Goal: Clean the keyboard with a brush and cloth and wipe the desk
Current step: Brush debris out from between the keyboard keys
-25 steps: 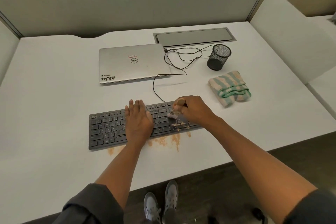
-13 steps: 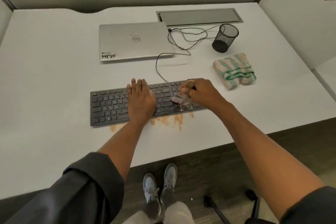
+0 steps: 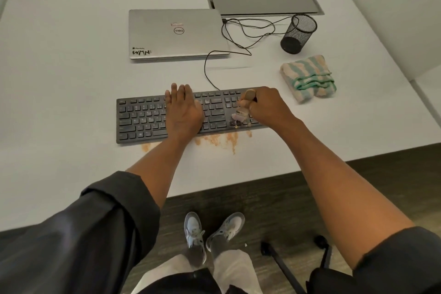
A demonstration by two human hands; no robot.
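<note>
while left hand point(image 3: 182, 112) stays flat on keyboard point(image 3: 143, 117), brush point(image 3: 241, 113) shifted right.

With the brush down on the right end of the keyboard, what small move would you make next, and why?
Probably sweep the brush toward the near edge: the right hand holds it on the keyboard, orange crumbs cling there, and the left hand steadies the keys.

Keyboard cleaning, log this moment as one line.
step: brushing | right hand: grips brush on keyboard | left hand: flat on keys | cloth: unused | orange stain: unwiped
</note>
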